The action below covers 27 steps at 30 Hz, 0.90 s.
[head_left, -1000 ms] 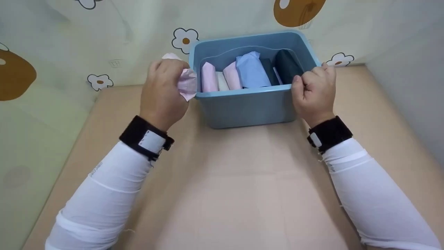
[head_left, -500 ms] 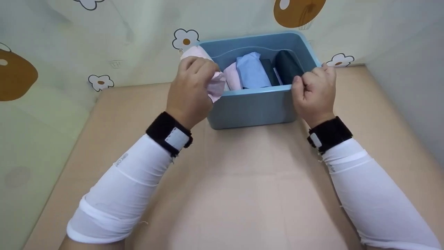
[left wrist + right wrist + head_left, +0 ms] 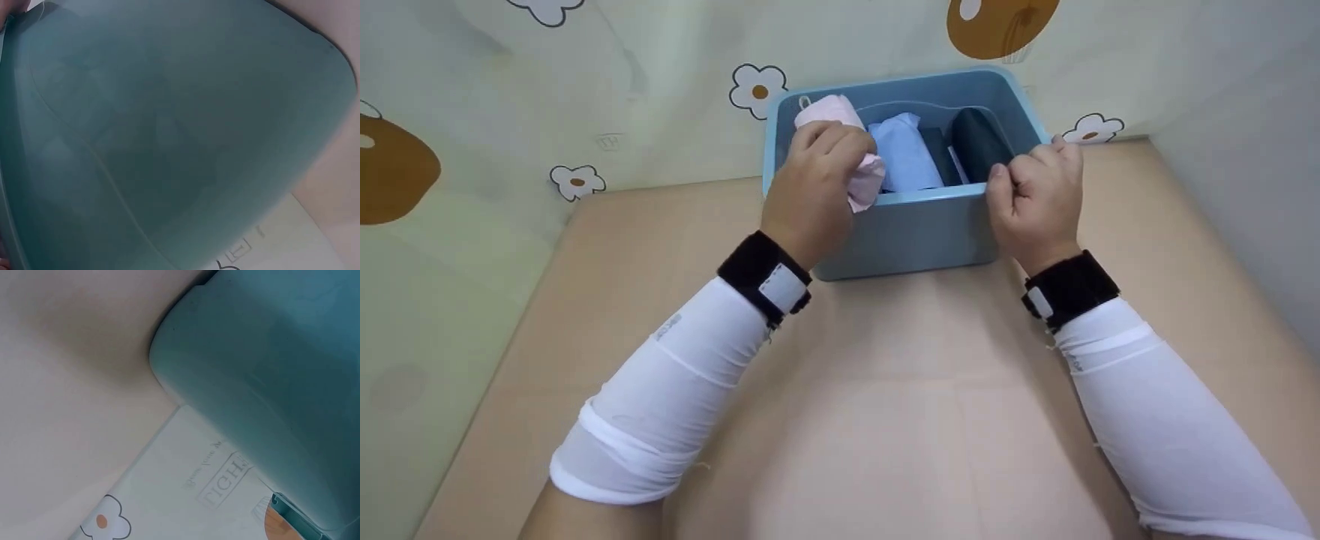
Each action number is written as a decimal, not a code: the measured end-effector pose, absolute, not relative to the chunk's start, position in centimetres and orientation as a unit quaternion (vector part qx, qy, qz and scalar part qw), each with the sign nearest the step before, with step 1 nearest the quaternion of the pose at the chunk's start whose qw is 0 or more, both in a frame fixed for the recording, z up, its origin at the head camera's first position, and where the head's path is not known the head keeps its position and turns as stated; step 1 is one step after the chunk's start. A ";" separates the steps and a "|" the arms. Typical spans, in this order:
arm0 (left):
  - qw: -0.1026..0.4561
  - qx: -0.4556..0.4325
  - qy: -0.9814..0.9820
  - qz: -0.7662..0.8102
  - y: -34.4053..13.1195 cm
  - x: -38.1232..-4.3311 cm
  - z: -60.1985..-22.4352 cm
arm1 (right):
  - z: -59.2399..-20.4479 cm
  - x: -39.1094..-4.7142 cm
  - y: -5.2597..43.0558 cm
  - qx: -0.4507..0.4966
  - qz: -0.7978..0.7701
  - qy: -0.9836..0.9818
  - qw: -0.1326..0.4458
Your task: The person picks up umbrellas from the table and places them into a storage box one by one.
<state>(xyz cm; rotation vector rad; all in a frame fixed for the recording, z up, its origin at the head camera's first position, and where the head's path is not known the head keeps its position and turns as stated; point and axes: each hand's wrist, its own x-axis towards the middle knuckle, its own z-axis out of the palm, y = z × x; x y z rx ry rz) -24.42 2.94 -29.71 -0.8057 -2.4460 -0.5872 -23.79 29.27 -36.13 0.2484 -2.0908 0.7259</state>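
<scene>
My left hand point(image 3: 819, 184) grips a bundled pink cloth point(image 3: 831, 111) over the left end of a blue plastic bin point(image 3: 907, 236). A small pale loop shows at the cloth's far end, and a crumpled end sticks out beside the fingers. At the bin's right front corner, my right hand point(image 3: 1039, 202) holds the rim with curled fingers. Inside stand a folded light-blue cloth point(image 3: 904, 154), a dark folded piece point(image 3: 941, 154) and a dark green roll point(image 3: 979, 142). My left hand and its cloth hide the bin's left contents. The bin wall point(image 3: 169, 112) fills most of the left wrist view.
The bin stands on a beige table surface point(image 3: 885, 420), close against a pale wall covering point(image 3: 660, 90) printed with flowers. A grey wall point(image 3: 1245, 135) rises along the right side. Both forearms wear white sleeves and black wrist straps.
My left hand has moved right with the pink cloth, from beside the bin's left end to over its opening. My right hand has stayed on the rim.
</scene>
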 end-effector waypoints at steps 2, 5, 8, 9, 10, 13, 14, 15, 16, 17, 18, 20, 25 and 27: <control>0.238 -0.296 -0.898 -0.220 3.4 -24.5 -29.6 | -36.1 -23.8 29.2 0.100 0.295 -0.842 0.440; 0.223 -0.288 -0.903 -0.227 4.0 -24.6 -29.4 | -36.1 -23.8 29.2 0.106 0.290 -0.845 0.437; 0.212 -0.281 -0.907 -0.229 4.3 -24.8 -29.3 | -36.1 -23.8 29.2 0.109 0.289 -0.844 0.438; 0.210 -0.283 -0.908 -0.229 4.4 -24.9 -29.3 | -36.1 -23.8 29.3 0.110 0.287 -0.845 0.438; 0.207 -0.284 -0.908 -0.229 4.5 -25.0 -29.3 | -36.1 -23.8 29.3 0.109 0.287 -0.844 0.439; 0.200 -0.284 -0.910 -0.227 4.7 -25.2 -29.2 | -36.1 -23.8 29.4 0.110 0.286 -0.844 0.441; 0.198 -0.283 -0.911 -0.226 4.7 -25.3 -29.2 | -36.1 -23.9 29.4 0.112 0.282 -0.845 0.440; 0.196 -0.281 -0.912 -0.226 4.8 -25.3 -29.2 | -36.1 -23.9 29.5 0.114 0.278 -0.846 0.440; 0.194 -0.278 -0.913 -0.226 4.8 -25.3 -29.2 | -36.1 -23.9 29.5 0.116 0.277 -0.846 0.440; 0.193 -0.277 -0.914 -0.225 4.8 -25.4 -29.2 | -36.1 -23.9 29.5 0.116 0.277 -0.846 0.440; 0.193 -0.277 -0.914 -0.225 4.9 -25.4 -29.2 | -36.1 -23.9 29.5 0.116 0.280 -0.845 0.440; 0.194 -0.280 -0.913 -0.224 4.9 -25.4 -29.2 | -36.2 -23.9 29.5 0.114 0.285 -0.844 0.441; 0.206 -0.297 -0.905 -0.225 5.1 -25.5 -29.2 | -36.2 -23.9 29.5 0.113 0.292 -0.840 0.444; 0.210 -0.301 -0.902 -0.225 5.2 -25.5 -29.1 | -36.1 -24.0 29.4 0.114 0.291 -0.839 0.445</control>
